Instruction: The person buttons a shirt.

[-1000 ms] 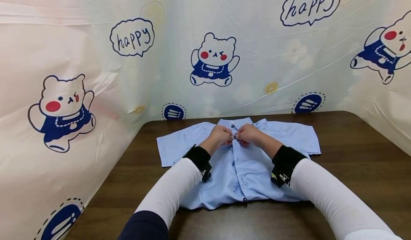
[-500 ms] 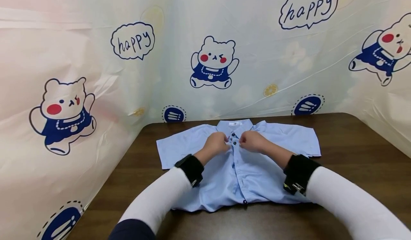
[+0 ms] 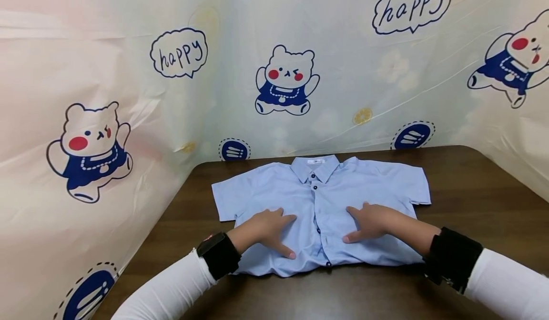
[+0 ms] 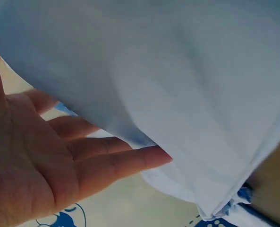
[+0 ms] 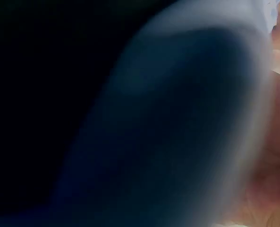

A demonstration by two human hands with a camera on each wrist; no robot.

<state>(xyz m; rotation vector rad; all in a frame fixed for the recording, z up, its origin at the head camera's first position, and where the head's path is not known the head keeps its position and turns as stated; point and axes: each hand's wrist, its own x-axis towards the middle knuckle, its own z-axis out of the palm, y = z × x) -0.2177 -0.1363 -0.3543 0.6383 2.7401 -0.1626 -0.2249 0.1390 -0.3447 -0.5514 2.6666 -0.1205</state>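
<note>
A light blue short-sleeved shirt (image 3: 300, 205) lies front up on the table, collar toward the far wall. Dark buttons run along its front placket, the top two showing near the collar. Over the shirt's left half is my left hand (image 3: 268, 227), fingers spread and thumb pointing toward the placket. On the other half, my right hand (image 3: 372, 222) has its fingers extended toward the middle. The left wrist view shows straight fingers (image 4: 116, 163) by the edge of pale cloth. Dark blur fills most of the right wrist view, with part of the palm (image 5: 276, 142) at the right edge.
The dark brown wooden table (image 3: 180, 263) reaches back to a printed curtain (image 3: 343, 72) with cartoon bears, which also hangs along both sides. Each wrist wears a black band (image 3: 218, 255).
Both hands have let go of the shirt's placket near the collar. They have moved apart and toward me, with fingers now spread. The collar and top buttons are uncovered.
</note>
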